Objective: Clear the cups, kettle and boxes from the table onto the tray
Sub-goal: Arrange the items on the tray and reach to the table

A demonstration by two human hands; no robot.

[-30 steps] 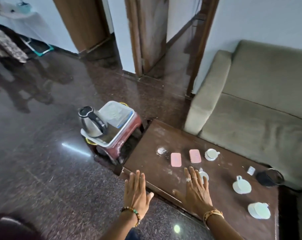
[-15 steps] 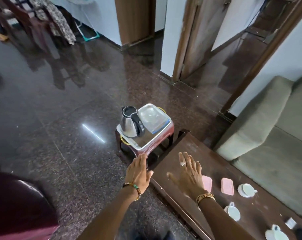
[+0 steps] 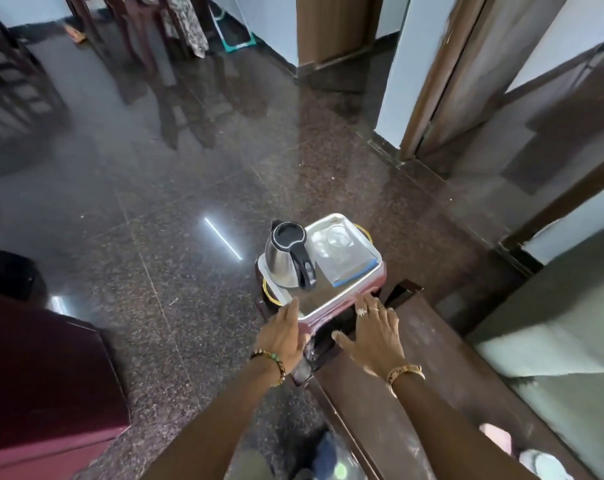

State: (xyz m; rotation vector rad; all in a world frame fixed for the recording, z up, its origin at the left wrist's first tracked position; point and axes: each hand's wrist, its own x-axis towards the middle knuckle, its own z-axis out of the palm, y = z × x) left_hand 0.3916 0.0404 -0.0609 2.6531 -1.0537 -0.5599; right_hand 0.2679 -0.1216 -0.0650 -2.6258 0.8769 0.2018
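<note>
A steel kettle with a black handle stands on the left of a metal tray, which rests on a red stool. A clear box with a blue-edged lid lies on the tray's right side. My left hand is flat, its fingertips at the tray's near left corner. My right hand is spread, fingertips at the tray's near right edge. The brown table runs down to the right. A pink box and a white cup show at its lower end.
A grey-green sofa lies to the right of the table. A maroon seat stands at the left. The glossy granite floor stretches ahead to wooden chairs and door frames at the back.
Both hands moved off the table's front end and forward to the tray's near edge. The view swung left, so most of the cups and boxes on the table dropped out of sight.
</note>
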